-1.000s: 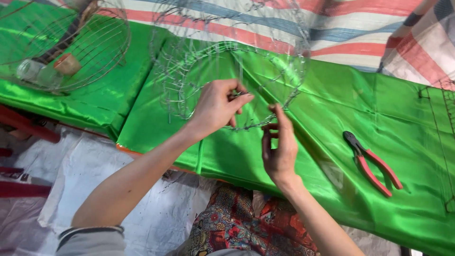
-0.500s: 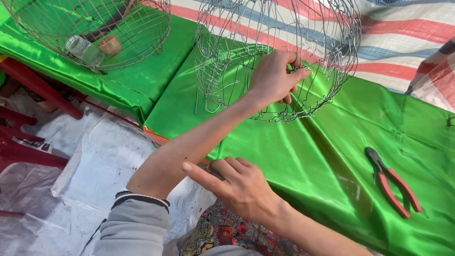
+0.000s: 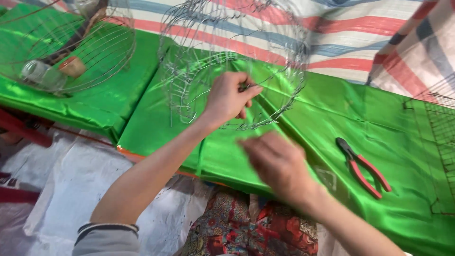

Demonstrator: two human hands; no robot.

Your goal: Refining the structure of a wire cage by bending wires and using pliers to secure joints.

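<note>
A round wire cage frame (image 3: 199, 57) stands on the green satin cloth (image 3: 303, 109) in the middle of the head view. My left hand (image 3: 230, 97) pinches its front wires near the lower rim. My right hand (image 3: 279, 163) is blurred, below and to the right of the frame, fingers spread, holding nothing, and not touching the wire.
Red-handled pliers (image 3: 362, 166) lie on the cloth to the right. A second wire cage (image 3: 90, 52) with small cups inside (image 3: 71, 66) sits at the far left. A flat wire grid (image 3: 441, 128) lies at the right edge. A striped tarp (image 3: 341, 33) hangs behind.
My right hand let go of the wire frame, dropped low, and has moved rightward. My left hand has kept its grip on the frame's wires throughout.
</note>
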